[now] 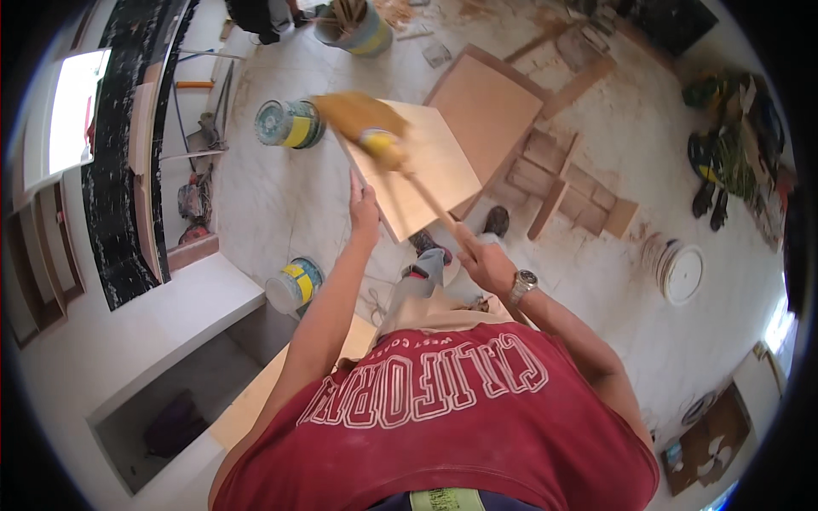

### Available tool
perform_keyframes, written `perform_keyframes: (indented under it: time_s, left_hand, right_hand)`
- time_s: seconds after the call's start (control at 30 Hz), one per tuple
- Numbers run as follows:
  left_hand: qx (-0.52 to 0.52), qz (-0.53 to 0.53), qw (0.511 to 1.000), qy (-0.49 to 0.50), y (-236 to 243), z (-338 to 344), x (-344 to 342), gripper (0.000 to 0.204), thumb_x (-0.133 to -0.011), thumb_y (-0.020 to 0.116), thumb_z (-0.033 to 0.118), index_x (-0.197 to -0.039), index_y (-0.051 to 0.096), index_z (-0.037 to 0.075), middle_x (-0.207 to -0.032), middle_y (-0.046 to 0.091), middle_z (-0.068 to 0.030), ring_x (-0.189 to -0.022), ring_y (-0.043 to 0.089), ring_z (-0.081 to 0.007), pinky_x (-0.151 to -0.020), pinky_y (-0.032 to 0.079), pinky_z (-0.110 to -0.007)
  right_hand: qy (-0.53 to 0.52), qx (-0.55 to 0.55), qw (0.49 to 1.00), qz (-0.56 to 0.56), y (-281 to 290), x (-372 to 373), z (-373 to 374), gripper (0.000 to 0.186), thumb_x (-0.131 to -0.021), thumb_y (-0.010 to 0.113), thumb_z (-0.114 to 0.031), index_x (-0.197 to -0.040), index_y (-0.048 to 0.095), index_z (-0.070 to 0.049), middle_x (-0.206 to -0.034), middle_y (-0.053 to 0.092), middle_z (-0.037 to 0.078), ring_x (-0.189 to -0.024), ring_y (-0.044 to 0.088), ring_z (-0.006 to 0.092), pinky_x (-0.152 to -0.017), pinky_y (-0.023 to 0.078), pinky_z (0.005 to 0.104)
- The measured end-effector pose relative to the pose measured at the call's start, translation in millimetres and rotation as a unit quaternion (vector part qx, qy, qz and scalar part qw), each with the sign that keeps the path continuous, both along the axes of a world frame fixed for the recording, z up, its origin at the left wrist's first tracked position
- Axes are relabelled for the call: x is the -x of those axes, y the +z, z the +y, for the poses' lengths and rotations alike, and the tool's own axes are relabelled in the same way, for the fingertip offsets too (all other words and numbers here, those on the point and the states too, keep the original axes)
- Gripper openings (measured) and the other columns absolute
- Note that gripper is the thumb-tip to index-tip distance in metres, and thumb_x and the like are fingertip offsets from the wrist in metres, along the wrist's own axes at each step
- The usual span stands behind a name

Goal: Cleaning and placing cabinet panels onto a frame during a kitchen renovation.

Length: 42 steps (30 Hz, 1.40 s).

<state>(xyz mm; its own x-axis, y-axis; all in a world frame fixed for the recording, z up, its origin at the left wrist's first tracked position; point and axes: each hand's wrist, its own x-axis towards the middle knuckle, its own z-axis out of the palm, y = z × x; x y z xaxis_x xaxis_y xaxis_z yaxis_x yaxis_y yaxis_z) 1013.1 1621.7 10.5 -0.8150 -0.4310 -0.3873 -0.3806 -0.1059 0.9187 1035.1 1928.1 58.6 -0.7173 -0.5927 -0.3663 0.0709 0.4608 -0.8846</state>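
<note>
While the pale board (434, 153) is sitting at twelve o'clock from the person, two hands are attending it. Left hand (364, 209): closing on the board's edge at about eight o'clock, fingers bent along the side; how far they are reaching underneath, one cannot tell. Right hand (490, 264): wrapping snugly round the wooden handle of the long-handled brush (388, 153), no gap showing in the fist. Bristle head (358, 117), brown: showing blurred over the board's ten o'clock corner (whether it is touching the surface, the blur is hiding). Brown panel (490, 102): lying at half past one from the board. Bucket (290, 124), yellow-banded: occupying the floor between nine and ten o'clock, just beside that corner. Handling note, by judgement: the left hand is probably serving best by bracing the edge firmly, fingertips clear of the bristles' path; the right is likely wanting light, even, overlapping strokes running outward from the person, shortening near the bucket so that the head is not knocking it.
</note>
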Motion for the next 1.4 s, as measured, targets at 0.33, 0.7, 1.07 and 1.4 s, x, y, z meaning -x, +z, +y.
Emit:
perform_keyframes:
  time_s: [0.33,0.7,1.07,1.4]
  left_hand:
    - [0.062,-0.059,0.996,-0.001,37.0,-4.8,6.4,0.062,-0.099,0.036,0.011,-0.154,0.007,0.012,-0.144,0.038,-0.0135,-0.113,0.049,-0.0184,-0.089,0.044,-0.03]
    - [-0.158,0.04,0.98,0.112,7.9,-20.5,-42.6,0.057,-0.098,0.04,0.017,-0.151,0.02,0.006,-0.143,0.043,-0.011,-0.128,0.044,-0.0206,-0.11,0.03,-0.032]
    - [-0.344,0.083,0.928,0.117,19.9,-7.4,17.3,0.063,-0.101,0.018,0.052,-0.136,0.043,0.006,-0.137,0.05,-0.0123,-0.127,0.046,-0.0273,-0.107,0.036,-0.04]
    - [-0.461,0.142,0.873,0.07,-19.5,12.3,6.0,0.068,-0.1,0.014,0.054,-0.136,0.045,0.006,-0.137,0.051,-0.0092,-0.126,0.047,-0.026,-0.109,0.034,-0.04]
  right_hand:
    - [-0.086,-0.056,0.995,0.001,-202.4,102.1,-116.2,0.041,-0.088,0.049,-0.022,-0.123,0.053,-0.001,-0.101,0.064,0.03,-0.087,0.063,0.0453,-0.083,0.049,0.0512]
    - [0.001,-0.077,0.993,-0.093,-52.1,28.5,-70.5,0.047,-0.089,0.049,-0.023,-0.132,0.045,-0.005,-0.088,0.064,0.028,-0.081,0.065,0.0426,-0.073,0.052,0.0494]
    - [-0.077,-0.278,0.949,-0.125,77.3,-217.4,121.7,0.049,-0.091,0.056,-0.022,-0.138,0.046,-0.011,-0.065,0.061,0.021,-0.057,0.06,0.0313,-0.051,0.045,0.043]
    - [-0.143,-0.151,0.973,-0.104,141.7,-223.6,45.6,0.051,-0.091,0.061,-0.022,-0.139,0.045,-0.013,-0.088,0.065,0.026,-0.079,0.067,0.0379,-0.071,0.052,0.043]
